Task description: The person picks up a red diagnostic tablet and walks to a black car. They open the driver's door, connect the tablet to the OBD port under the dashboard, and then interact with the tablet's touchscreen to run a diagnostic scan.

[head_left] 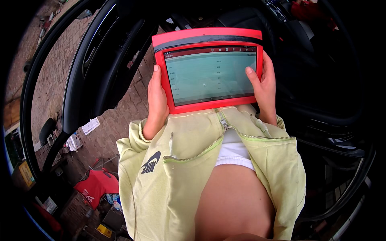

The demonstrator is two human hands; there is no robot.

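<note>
A tablet-like diagnostic device (209,76) in a thick red case is held up in front of me, its screen lit with a greenish list in two columns. My left hand (157,93) grips its left edge, thumb along the frame and the other fingers hidden behind. On the opposite edge, my right hand (266,82) wraps round the case, with its thumb over the right margin of the screen. Whether that thumb presses the glass, I cannot tell. The lower edge of the case is close to my light green zipped jacket (189,128).
An open black car door (100,60) stands to the left above brick paving (124,96). White paper (91,126) lies on the paving. Lower left are a red cloth (96,185) and a yellow object (104,230). Dark car seats (245,22) and a console (277,10) lie beyond the device.
</note>
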